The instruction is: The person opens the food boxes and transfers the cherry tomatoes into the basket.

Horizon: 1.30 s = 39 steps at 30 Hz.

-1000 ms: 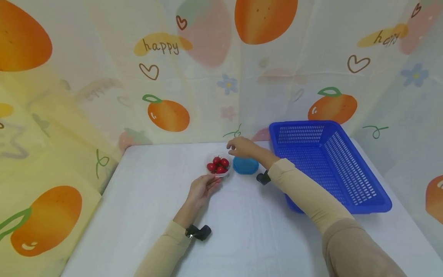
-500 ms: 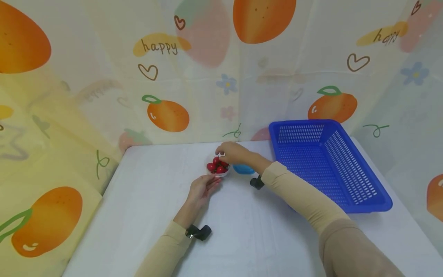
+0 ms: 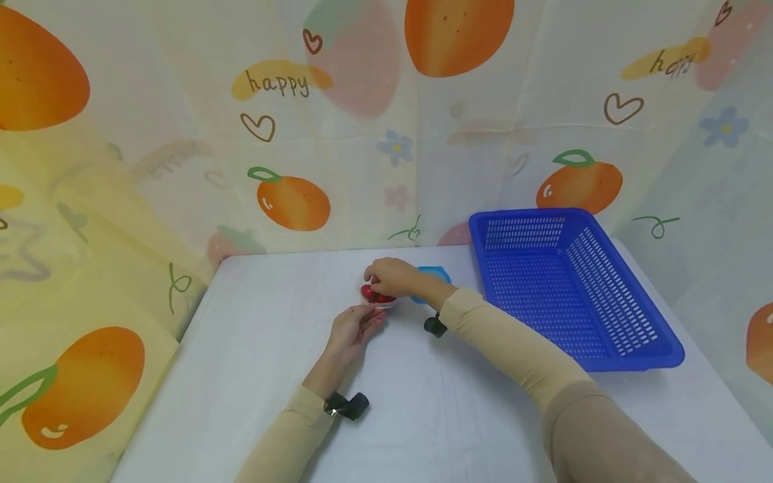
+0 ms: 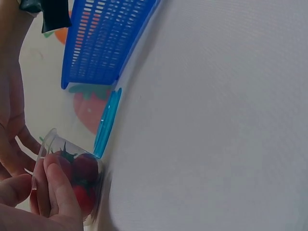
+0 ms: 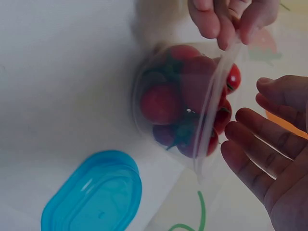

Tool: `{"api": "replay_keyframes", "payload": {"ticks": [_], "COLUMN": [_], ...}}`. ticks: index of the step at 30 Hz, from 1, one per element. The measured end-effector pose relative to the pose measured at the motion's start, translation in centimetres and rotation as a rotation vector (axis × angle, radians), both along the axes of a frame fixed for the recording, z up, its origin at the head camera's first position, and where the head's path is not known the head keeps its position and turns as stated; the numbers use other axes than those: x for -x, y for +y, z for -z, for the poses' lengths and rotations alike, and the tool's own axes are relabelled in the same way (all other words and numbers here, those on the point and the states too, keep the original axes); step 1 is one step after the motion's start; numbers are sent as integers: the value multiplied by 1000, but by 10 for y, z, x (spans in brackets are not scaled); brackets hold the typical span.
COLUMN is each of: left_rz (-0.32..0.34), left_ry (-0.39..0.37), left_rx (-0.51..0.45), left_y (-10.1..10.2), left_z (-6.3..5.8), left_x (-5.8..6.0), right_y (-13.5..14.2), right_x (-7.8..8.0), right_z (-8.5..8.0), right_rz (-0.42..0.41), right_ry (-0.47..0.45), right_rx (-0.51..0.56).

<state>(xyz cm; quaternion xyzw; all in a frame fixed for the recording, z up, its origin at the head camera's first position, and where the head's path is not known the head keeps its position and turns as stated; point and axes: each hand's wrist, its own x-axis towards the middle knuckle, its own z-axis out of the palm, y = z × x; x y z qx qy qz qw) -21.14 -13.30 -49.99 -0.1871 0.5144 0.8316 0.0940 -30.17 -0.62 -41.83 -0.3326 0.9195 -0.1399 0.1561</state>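
Red cherry tomatoes [image 5: 161, 103] with green stems fill a small clear plastic container [image 5: 211, 103] on the white table. Its rim is pinched between the thumb and fingers of my left hand [image 3: 352, 330], at the near side. Over the container's mouth hovers my right hand [image 3: 395, 276], which hides part of the tomatoes in the head view. In the right wrist view, the right hand's fingers [image 5: 257, 144] are spread and slightly bent close to the tomatoes, with nothing between them. A blue lid [image 5: 98, 192] lies just right of the container, partly behind the right hand in the head view.
A large blue perforated basket [image 3: 474, 245] stands at the right of the table [image 3: 272, 376]. Behind the table hangs a fruit-print cloth [image 3: 356, 194]. The right forearm passes in front of the basket's near left corner.
My right hand has moved left and down from above the lid to over the tomatoes, uncovering the lid's far edge. My left hand has kept its hold on the container.
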Motion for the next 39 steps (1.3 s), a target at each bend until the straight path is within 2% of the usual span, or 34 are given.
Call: {"api": "replay_keyframes", "payload": {"ticks": [9, 16, 28, 33, 39], "left_rz": [-12, -13, -16, -10, 32], "left_ry": [16, 2, -9, 9, 78], "left_rx": [3, 4, 3, -1, -25], "left_y": [1, 1, 1, 1, -2], "left_z": [3, 4, 1, 0, -1], "left_x": [0, 0, 2, 1, -4], "right_y": [-9, -13, -13, -11, -5], "right_x": [-4, -6, -5, -5, -4], "right_z": [8, 17, 22, 17, 6], "right_rz": [-28, -39, -38, -20, -8], "right_ry": [11, 60, 113, 143, 135], "right_rx": [-40, -93, -68, -45, 4]}}
